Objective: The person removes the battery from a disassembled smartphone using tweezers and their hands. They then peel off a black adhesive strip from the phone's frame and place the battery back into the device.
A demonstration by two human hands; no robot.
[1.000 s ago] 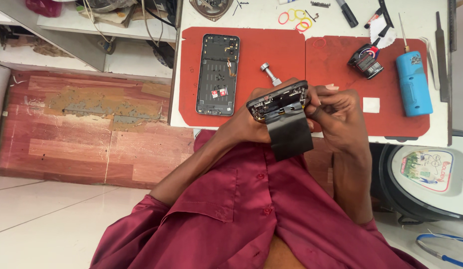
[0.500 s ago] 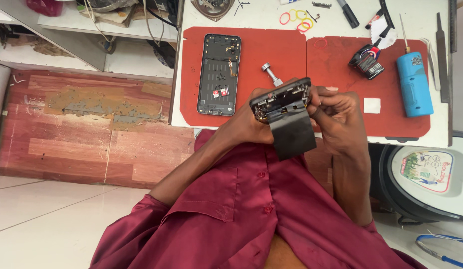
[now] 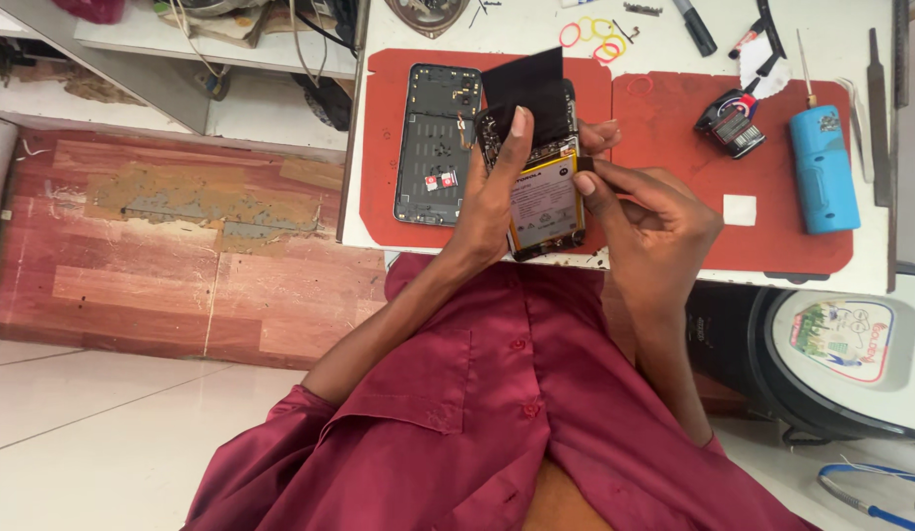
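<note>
We see opened phone (image 3: 541, 202) w/ back cover (image 3: 436, 146) already off on red mat (image 3: 398, 221); battery exposed. Left hand (image 3: 497, 187) grasps phone, right hand (image 3: 640, 211) pinches black flap (image 3: 526, 88). Reassembly undone.

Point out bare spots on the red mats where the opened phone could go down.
Widest free patch: right red mat, between the hands and the blue tool, around the small white square. Left red mat is crowded: phone back cover fills it, leaving narrow edges. Left hand and right hand hold the opened phone over the seam.
</note>
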